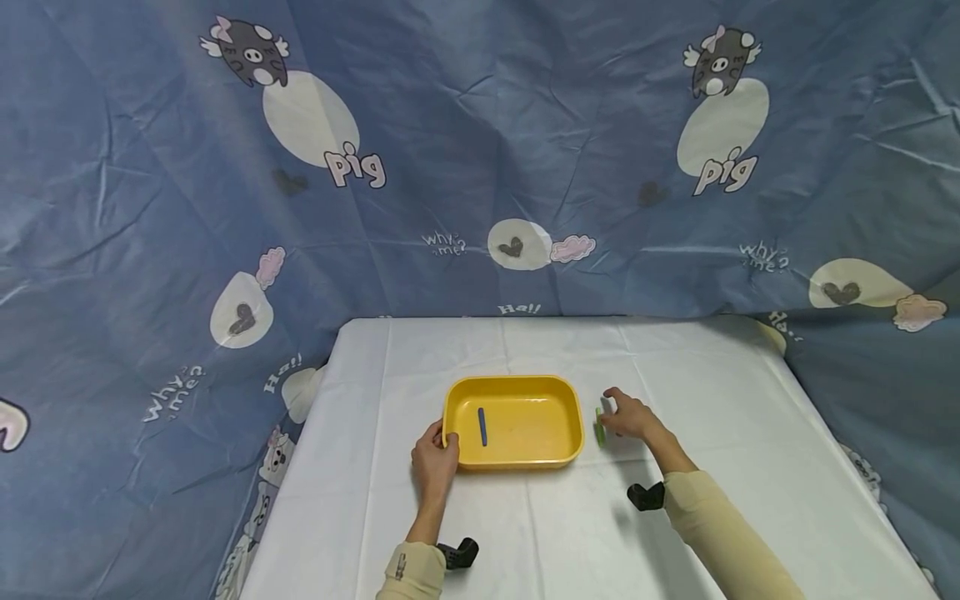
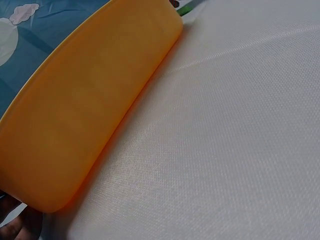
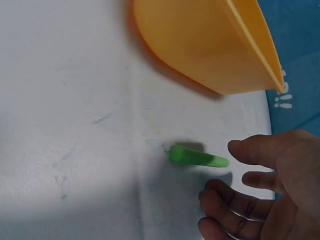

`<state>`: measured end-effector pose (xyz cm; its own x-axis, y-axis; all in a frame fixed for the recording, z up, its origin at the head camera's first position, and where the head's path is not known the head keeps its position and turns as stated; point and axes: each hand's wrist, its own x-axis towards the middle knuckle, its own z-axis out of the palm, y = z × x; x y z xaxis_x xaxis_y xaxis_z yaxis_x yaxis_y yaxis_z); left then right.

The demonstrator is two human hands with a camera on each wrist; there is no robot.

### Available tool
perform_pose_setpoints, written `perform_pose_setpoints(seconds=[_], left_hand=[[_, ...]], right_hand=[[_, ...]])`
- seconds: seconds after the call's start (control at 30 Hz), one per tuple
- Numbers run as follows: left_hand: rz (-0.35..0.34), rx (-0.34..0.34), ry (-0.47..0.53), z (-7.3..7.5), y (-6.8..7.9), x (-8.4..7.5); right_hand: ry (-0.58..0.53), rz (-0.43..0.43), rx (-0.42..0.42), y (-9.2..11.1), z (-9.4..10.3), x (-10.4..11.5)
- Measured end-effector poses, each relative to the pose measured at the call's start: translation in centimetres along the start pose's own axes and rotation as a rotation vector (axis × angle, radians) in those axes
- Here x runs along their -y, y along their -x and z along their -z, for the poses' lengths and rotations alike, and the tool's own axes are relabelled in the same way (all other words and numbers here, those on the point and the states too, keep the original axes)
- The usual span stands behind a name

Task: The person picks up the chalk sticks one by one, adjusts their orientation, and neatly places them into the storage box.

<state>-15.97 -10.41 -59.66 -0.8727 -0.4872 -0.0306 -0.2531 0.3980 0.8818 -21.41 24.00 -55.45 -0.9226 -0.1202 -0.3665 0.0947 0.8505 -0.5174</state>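
A yellow plastic tray point(image 1: 534, 429) sits on the white-covered table. Inside it, left of its middle, lies a short blue stick point(image 1: 482, 427). My left hand point(image 1: 435, 465) grips the tray's left side, thumb over the rim and fingers outside; the left wrist view catches only a bit of those fingers point(image 2: 25, 225) past the tray wall point(image 2: 90, 105). To the right of the tray a slim green chalk-like stick point(image 3: 197, 157) lies on the cloth. Beside it hovers my right hand point(image 3: 280, 175), thumb and fingers spread apart around one end, with a gap between them and the stick.
White cloth point(image 1: 360, 500) covers the table, with faint blue marks point(image 3: 102, 119) near the green stick. A blue printed curtain point(image 1: 450, 150) hangs behind and at the sides. Black wrist-worn devices point(image 1: 459, 553) show at both sleeves.
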Motion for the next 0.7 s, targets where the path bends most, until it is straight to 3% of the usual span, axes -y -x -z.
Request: perform_pose_setpoints(seconds=[0.37,0.7], left_hand=[[-0.004,0.009,0.002,-0.1,0.0,0.1],[-0.016,0.002,0.01,0.0,-0.1,0.3]], right_hand=[[0.084,-0.034,-0.015,-0.4,-1.1,0.5],[0.128,-0.012,-0.051,-0.5,-1.5,0.2]])
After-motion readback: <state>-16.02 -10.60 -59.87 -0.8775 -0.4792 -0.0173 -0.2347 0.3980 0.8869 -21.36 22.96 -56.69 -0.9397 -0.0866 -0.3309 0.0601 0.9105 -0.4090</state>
